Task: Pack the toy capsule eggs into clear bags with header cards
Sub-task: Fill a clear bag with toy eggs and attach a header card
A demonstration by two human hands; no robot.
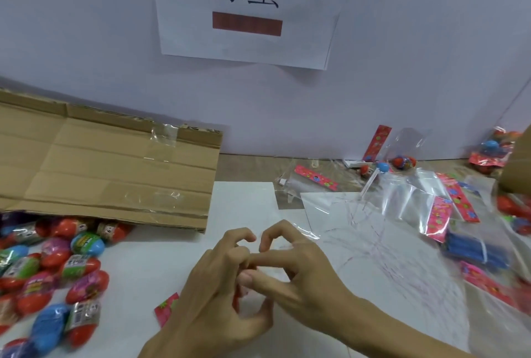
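My left hand and my right hand meet at the middle of the white tabletop, fingers curled and pinching a clear bag with a red header card. A corner of the card sticks out under my left hand, and the film's edge shows past my right fingertips. A heap of toy capsule eggs in red, blue, green and pink lies at the left. Whether an egg is inside the held bag is hidden by my fingers.
A flattened cardboard box lies at the back left above the eggs. Loose clear bags with red cards, a blue packet and filled bags lie at the right. A paper sign hangs on the wall.
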